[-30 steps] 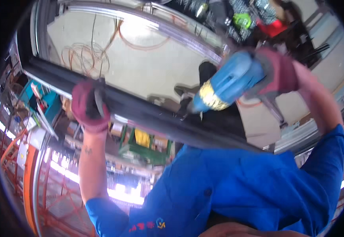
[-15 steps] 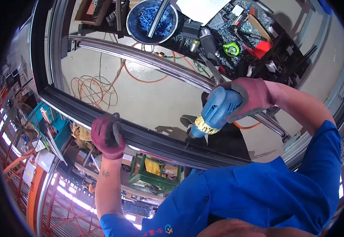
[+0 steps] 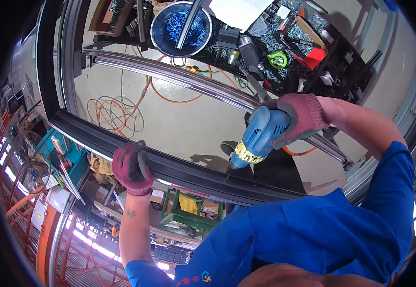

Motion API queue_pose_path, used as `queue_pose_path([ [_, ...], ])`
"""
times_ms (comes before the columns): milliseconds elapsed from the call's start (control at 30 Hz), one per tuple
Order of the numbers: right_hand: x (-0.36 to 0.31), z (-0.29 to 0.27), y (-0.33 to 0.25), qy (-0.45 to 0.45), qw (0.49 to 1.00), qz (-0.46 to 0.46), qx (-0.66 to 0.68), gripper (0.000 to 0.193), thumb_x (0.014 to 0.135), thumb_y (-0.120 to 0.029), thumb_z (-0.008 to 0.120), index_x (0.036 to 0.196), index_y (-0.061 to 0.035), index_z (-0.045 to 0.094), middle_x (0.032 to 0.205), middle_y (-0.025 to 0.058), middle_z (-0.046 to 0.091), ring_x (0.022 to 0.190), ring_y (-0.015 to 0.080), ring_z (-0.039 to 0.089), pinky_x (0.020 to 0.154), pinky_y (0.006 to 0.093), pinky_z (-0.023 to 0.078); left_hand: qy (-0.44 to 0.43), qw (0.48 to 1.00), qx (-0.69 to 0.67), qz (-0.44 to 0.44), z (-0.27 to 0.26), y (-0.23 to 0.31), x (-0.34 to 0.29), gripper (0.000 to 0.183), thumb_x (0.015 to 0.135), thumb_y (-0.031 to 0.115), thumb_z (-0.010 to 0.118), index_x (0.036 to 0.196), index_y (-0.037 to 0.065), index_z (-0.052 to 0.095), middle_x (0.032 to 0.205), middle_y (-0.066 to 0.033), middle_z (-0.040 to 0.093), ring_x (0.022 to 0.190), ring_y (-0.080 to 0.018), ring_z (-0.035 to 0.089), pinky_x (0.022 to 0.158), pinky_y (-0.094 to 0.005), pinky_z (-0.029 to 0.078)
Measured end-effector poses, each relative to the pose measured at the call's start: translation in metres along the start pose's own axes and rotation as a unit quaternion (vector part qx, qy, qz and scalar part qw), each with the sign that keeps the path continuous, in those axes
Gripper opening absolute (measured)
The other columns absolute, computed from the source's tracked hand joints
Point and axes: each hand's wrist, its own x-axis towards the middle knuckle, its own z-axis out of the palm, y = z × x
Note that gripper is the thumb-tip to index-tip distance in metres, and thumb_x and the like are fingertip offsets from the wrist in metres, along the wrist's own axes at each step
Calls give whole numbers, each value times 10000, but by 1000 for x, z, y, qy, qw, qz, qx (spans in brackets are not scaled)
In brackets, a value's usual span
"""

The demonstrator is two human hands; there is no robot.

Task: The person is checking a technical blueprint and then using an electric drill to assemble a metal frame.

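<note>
A dark metal frame [image 3: 184, 171] runs across in front of me, its near bar close to my body. My left hand [image 3: 132, 167], in a maroon and grey work glove, is closed round that bar. In my gloved right hand [image 3: 299, 119] is a blue power drill [image 3: 261, 134] with yellow tape wrapped round its front. The drill slants down to the left. Its tip meets or hovers just over the near bar, to the right of my left hand; contact is too small to make out.
Beyond a shiny crossbar [image 3: 169, 76] stands a dark bench with a metal bowl [image 3: 181, 28] of blue screws, a green tape measure [image 3: 277, 59], a second drill [image 3: 251, 52] and loose fasteners. Orange hoses [image 3: 117, 115] lie coiled on the floor. A green rack [image 3: 191, 210] stands below the near bar.
The view has shifted slightly, so the bench and the frame sit a little differently. Both hands keep their grip, and the drill stays at about the same place on the bar.
</note>
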Motion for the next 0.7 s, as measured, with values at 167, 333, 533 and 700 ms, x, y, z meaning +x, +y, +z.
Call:
queue_pose_path([
  [167, 4, 12, 3, -22, 997, -21, 68, 785, 808, -256, 978, 1485, -76, 624, 1352, 120, 759, 1250, 231, 727, 1091, 403, 571, -51, 997, 7, 64, -5, -15, 1, 334, 978, 218, 658, 1139, -73, 696, 1045, -200, 716, 827, -309, 722, 722, -379, 603],
  [333, 7, 0, 3, -32, 997, 34, 61, 805, 807, -257, 976, 1500, -61, 617, 1356, 141, 750, 1243, 237, 721, 1073, 398, 571, -67, 993, -12, 93, -6, -32, -9, 448, 987, 353, 660, 1140, -66, 701, 1043, -203, 712, 835, -296, 721, 691, -367, 593],
  [533, -25, -27, 8, 92, 984, 134, 78, 768, 756, -158, 985, 1436, -39, 649, 1258, 101, 777, 1133, 189, 739, 998, 375, 606, -66, 996, 5, 52, -11, -14, -9, 221, 907, 218, 681, 992, 18, 727, 959, -181, 727, 867, -413, 701, 811, -477, 562],
  [700, -73, -21, 42, 173, 969, 36, 173, 991, 734, -107, 961, 1605, 8, 503, 1437, 102, 695, 1277, 199, 666, 1123, 401, 535, -43, 995, -4, 85, -4, -16, 6, 245, 885, 146, 734, 1088, 10, 760, 1020, -177, 754, 897, -392, 716, 819, -431, 580],
])
